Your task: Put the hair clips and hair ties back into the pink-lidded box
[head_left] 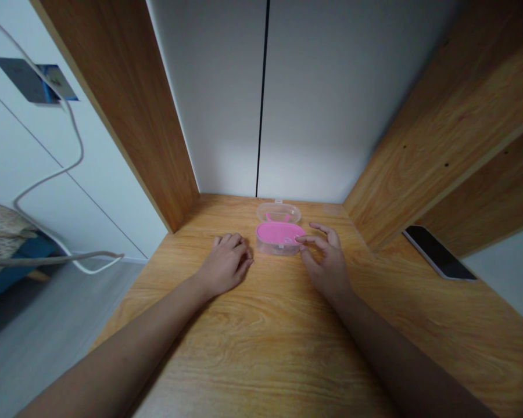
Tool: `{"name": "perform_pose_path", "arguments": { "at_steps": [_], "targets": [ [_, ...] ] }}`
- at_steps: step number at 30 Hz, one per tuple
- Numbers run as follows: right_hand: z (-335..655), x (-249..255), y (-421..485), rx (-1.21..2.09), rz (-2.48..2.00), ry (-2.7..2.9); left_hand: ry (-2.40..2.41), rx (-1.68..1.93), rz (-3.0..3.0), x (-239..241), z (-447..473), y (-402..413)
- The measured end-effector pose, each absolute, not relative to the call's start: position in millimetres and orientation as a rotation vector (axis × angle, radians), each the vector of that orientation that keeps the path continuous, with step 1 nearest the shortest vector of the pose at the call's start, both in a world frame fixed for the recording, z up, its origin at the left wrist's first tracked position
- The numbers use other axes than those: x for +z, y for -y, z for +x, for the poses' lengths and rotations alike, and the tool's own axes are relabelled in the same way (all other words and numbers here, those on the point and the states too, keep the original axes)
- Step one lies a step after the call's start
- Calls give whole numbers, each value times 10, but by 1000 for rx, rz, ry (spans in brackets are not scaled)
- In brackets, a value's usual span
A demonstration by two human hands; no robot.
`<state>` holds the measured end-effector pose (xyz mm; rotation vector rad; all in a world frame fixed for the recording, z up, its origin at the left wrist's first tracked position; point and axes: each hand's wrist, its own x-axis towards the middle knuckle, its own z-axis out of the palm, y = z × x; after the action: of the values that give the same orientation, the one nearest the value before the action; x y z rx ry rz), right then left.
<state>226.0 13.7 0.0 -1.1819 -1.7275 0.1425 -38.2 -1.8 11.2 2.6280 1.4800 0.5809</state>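
Observation:
A small clear plastic case (278,237) with a pink inside stands open on the wooden desk (261,348), its clear lid (279,212) tipped back toward the wall. My left hand (226,264) lies on the desk just left of the case, fingers curled under and holding nothing that I can see. My right hand (325,258) is at the case's right end, fingers apart, with the thumb and forefinger tips at the pink edge.
Wooden side panels (157,116) rise left and right of the desk, with a white wall behind. A dark phone (438,252) lies flat at the right under a wooden shelf. A white cable (70,174) hangs from a wall socket at the left.

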Motion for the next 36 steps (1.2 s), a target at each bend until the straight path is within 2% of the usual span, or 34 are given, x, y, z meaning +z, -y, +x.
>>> {"name": "perform_pose_path", "arguments": {
  "at_steps": [5,11,20,36],
  "targets": [
    [2264,26,-119,75,-1153,1754,-1403,621,2623,81,-373,-3],
    [2193,201,62,-161,-903,1987,-1171,868,2539,85,-363,10],
    [2044,248,194,-204,-692,2282,-816,1163,2370,108,-219,187],
    [2076,252,173,-107,-754,2303,-911,1010,2474,153,-217,172]
  ]
}}
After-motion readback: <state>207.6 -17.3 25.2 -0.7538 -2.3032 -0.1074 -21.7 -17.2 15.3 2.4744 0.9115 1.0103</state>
